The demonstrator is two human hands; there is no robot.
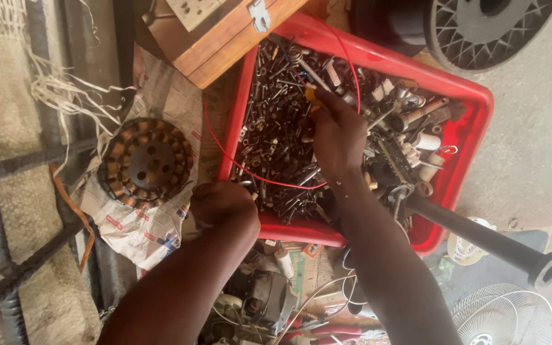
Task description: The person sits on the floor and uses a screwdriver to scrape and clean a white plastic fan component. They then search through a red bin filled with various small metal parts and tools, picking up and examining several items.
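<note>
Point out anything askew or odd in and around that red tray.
A loose red wire loops over the screws and out past the red tray rim. A black pipe lies tilted across its corner, end overhanging.

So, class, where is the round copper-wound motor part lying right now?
In the head view, the copper-wound motor part lies at left on crumpled newspaper, left of the red tray of screws and just above-left of the left hand.
</note>
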